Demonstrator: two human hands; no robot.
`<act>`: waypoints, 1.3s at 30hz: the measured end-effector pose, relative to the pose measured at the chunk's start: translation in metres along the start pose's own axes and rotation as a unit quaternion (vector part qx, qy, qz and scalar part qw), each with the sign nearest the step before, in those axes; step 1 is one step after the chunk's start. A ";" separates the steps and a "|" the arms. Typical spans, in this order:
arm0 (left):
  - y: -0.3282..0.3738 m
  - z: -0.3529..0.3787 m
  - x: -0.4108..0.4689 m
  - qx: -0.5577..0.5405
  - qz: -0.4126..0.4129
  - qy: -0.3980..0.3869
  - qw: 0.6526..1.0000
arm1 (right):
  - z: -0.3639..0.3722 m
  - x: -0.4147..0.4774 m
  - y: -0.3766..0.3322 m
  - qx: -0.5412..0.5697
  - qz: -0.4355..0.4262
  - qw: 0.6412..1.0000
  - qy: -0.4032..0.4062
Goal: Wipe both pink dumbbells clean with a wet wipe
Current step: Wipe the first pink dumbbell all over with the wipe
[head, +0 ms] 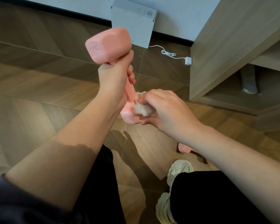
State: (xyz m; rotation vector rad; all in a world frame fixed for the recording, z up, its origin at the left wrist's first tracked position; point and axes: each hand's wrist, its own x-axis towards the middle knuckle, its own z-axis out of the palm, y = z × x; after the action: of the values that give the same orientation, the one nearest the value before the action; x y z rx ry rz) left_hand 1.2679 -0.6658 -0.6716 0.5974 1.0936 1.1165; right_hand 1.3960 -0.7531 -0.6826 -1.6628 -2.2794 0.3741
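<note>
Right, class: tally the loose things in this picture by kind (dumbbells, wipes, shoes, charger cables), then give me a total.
Pink dumbbells: 2
Wet wipe: 1
Shoes: 2
Charger cable: 1
Total: 6

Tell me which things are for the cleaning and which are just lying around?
For the job: held pink dumbbell, wet wipe, second pink dumbbell on the floor, left hand, right hand.
Just lying about: grey box by the wall, white cable, wooden cabinet.
</note>
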 end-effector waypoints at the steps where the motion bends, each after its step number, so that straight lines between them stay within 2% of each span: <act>1: 0.001 0.000 0.001 -0.004 -0.001 0.003 1.000 | 0.001 -0.001 0.000 0.012 0.005 1.000 0.000; 5: 0.005 -0.002 0.004 -0.038 -0.003 -0.010 0.999 | -0.006 0.001 -0.001 0.018 0.020 0.999 -0.041; 8: 0.006 -0.001 0.002 -0.039 -0.009 -0.059 0.997 | -0.012 0.004 0.000 0.002 0.039 0.995 -0.097; 14: 0.008 0.002 -0.004 -0.023 -0.070 -0.230 0.970 | -0.023 0.006 -0.004 0.155 0.066 0.972 -0.161; 17: 0.012 0.001 -0.005 -0.037 -0.094 -0.265 0.959 | -0.023 0.004 -0.002 0.201 0.071 0.960 -0.181; 20: 0.016 0.000 -0.005 -0.047 -0.105 -0.254 0.960 | -0.023 0.002 0.000 0.198 0.076 0.965 -0.153; 24: 0.014 -0.001 -0.001 0.002 -0.080 -0.172 0.982 | -0.022 0.002 0.000 0.135 0.094 0.982 -0.094; 28: 0.006 -0.004 0.000 0.041 -0.053 -0.079 0.995 | -0.014 -0.001 -0.001 0.118 0.068 0.984 -0.118; 30: 0.003 -0.003 -0.001 0.033 -0.052 -0.068 0.996 | -0.008 -0.003 -0.005 0.100 0.079 0.984 -0.127; 34: 0.010 -0.005 0.001 -0.023 -0.073 -0.159 0.984 | -0.013 0.000 -0.005 0.123 0.110 0.983 -0.085; 37: 0.020 -0.011 0.004 -0.062 -0.086 -0.262 0.959 | -0.026 0.000 0.001 0.196 0.095 0.970 -0.104; 39: 0.022 -0.012 0.001 -0.077 -0.091 -0.291 0.949 | -0.028 -0.001 0.001 0.219 0.083 0.965 -0.122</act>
State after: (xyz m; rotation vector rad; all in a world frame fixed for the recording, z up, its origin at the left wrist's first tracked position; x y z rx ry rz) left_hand 1.2487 -0.6582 -0.6585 0.6334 0.5309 0.7809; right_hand 1.4076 -0.7524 -0.6573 -1.6405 -2.0146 1.0892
